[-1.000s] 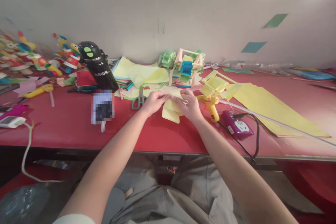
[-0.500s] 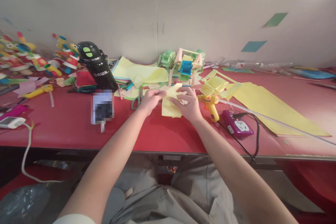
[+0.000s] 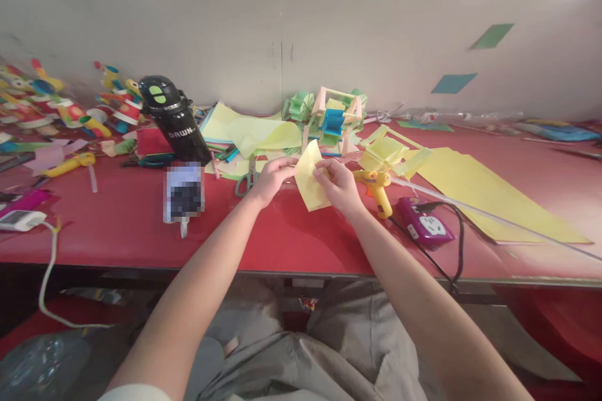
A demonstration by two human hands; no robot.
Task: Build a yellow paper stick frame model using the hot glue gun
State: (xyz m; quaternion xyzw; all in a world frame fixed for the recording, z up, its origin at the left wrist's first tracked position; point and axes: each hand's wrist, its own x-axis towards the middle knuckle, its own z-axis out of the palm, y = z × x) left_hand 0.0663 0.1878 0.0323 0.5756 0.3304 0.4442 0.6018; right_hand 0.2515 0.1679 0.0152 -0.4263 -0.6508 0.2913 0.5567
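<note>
Both hands pinched one small square of pale yellow craft paper (image 3: 311, 183), held tilted up off the red tabletop (image 3: 122, 219) near its middle. Left hand (image 3: 271, 178) closed thumb and forefinger on the sheet's left edge; right hand (image 3: 339, 185) closed its fingertips on the upper right part, so the paper stood between them with one corner pointing up and the lower corner hanging free toward the near edge of the table.

Handling, as judged: the sheet appeared very light and thin, limp enough to bend under its own weight, easily creased or torn, and not slippery against bare fingers. A light pinch at two opposite edges or corners would keep it flat; a grip at one corner alone would likely let it droop.

Surroundings: just right of the right hand lay a yellow hot-glue gun (image 3: 377, 188), and beyond it a purple power socket block (image 3: 424, 225) with a black cable. Grey-handled scissors (image 3: 248, 177) lay just left of the left hand. Farther left stood a black insulated bottle (image 3: 173, 118). At the far side sat a folded paper model in pink, blue and green (image 3: 333, 120); large yellow paper sheets (image 3: 475, 191) spread to the right.
</note>
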